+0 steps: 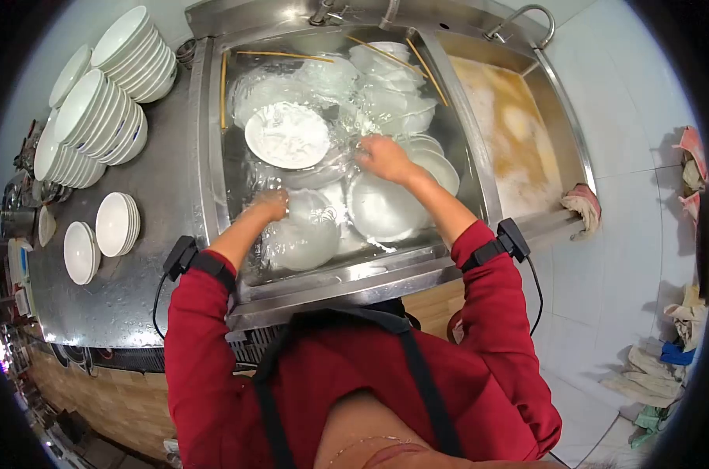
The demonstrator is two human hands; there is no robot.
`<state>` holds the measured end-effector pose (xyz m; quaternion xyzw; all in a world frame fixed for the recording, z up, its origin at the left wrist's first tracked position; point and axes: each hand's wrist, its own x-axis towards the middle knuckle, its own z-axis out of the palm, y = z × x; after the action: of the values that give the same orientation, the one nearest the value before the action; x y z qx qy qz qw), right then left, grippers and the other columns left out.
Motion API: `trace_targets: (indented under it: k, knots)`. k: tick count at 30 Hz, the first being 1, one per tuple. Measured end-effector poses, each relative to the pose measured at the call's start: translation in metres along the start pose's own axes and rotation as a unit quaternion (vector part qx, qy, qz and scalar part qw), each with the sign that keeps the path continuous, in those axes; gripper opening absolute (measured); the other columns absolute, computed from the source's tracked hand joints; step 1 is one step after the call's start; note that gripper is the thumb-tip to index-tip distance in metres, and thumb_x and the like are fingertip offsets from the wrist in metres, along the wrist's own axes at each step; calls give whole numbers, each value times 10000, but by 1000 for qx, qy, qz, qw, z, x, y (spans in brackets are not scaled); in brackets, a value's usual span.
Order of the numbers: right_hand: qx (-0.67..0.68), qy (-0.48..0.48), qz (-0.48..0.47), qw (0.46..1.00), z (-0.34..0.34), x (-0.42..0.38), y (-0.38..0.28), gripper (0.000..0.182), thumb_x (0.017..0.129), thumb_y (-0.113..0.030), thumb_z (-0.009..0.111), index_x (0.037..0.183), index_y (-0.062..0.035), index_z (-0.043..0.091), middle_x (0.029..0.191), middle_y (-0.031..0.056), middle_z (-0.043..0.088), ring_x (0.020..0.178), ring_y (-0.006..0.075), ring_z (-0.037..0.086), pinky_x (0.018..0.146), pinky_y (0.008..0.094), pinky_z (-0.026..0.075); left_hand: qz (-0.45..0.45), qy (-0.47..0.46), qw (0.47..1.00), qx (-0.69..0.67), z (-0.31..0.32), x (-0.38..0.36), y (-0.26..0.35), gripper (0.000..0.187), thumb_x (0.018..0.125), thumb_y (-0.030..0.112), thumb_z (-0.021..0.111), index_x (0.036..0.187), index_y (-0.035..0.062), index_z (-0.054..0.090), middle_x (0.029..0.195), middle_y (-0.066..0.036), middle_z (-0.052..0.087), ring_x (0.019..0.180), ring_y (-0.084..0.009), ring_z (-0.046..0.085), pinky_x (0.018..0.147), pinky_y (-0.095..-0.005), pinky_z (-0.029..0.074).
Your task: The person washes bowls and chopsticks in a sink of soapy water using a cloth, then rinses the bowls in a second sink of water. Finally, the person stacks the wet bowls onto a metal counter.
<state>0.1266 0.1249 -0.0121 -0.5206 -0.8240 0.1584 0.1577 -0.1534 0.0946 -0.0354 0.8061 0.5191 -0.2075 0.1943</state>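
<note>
White bowls and plates lie in the water of a large steel sink (347, 288). My left hand (272, 205) is at the water on the sink's left side, beside a submerged round dish (304, 230); its fingers are blurred by water. My right hand (382, 156) is near the sink's middle, its fingers bent at splashing water, above a large round dish (382, 205). Whether it grips anything is hidden by the splash. A white bowl (286, 134) with water in it sits between and beyond my hands. More bowls (386, 66) are heaped at the back right.
Stacked white bowls (104, 117) stand on the steel counter (163, 168) at left, with smaller bowls (118, 224) nearer. Chopsticks (427, 70) lie around the sink's edges. At right, a second basin holds cloudy brown water (515, 117); a glove (583, 209) hangs over its rim.
</note>
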Motion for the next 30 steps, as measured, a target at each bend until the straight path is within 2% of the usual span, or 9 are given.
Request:
trace_targets:
  k: [1,3,6,10,12,14,17,24,30]
  knots:
    - [2,2,4,1000,-2,-12,5,302,801,-262,565,971,-15,599,932,223,617,900,369,588,819,451,457,-5,-99,995,-4,-6,4,3,386,784,213,508,1100,3,580,1137,-256,556,1055,-358,560,897,-422,460]
    - [-108,-179,58,976,-16,-28,3,307,782,-245,580,997,-26,606,998,216,608,940,361,580,850,441,453,2,-90,996,22,5,18,4,402,765,238,534,1096,17,586,1137,-239,563,1058,-352,559,897,-419,465]
    - [-104,-213,85,968,1,-37,20,330,762,-222,597,1032,-32,594,1068,213,577,1029,350,542,874,454,440,-83,-78,993,-27,16,23,1,442,721,260,599,1112,54,587,1137,-212,574,1047,-335,569,878,-410,483]
    - [-208,21,-97,973,16,-59,17,323,770,-184,573,1060,-41,578,1129,222,541,1107,333,499,875,469,436,-24,15,999,24,27,12,-6,435,720,217,618,1118,49,576,1076,-208,601,995,-328,597,846,-392,497]
    - [-213,-74,75,971,-7,-60,-3,287,800,-143,507,1065,-46,561,1195,221,498,1190,309,433,875,478,430,-30,90,995,16,17,3,2,416,727,203,614,1108,40,575,1041,-205,616,969,-327,610,829,-391,503]
    - [-154,-63,109,980,-10,-51,11,223,793,-118,503,981,-45,597,1090,214,557,1052,341,540,808,465,467,-136,65,988,-44,-13,-20,23,360,738,189,605,1054,19,585,972,-192,638,920,-326,627,792,-390,511]
    - [-155,-208,67,963,-17,-48,18,160,777,-126,525,871,-43,625,920,180,601,832,378,616,702,463,500,-77,97,992,-39,3,-25,21,241,732,113,569,955,33,611,892,-192,647,861,-332,638,739,-409,515]
    - [-242,-130,-37,961,-56,-73,-30,217,748,-67,531,955,-50,596,924,186,584,705,341,639,596,421,523,19,109,994,2,-30,-65,64,177,669,36,581,843,38,617,937,-199,615,800,-344,636,681,-424,514]
    - [-261,124,-110,951,-119,-57,-29,402,747,-74,557,1147,-97,515,891,127,521,611,280,616,489,403,496,205,404,891,28,-78,-112,56,159,651,14,581,799,40,529,950,-141,529,869,-290,591,628,-380,519]
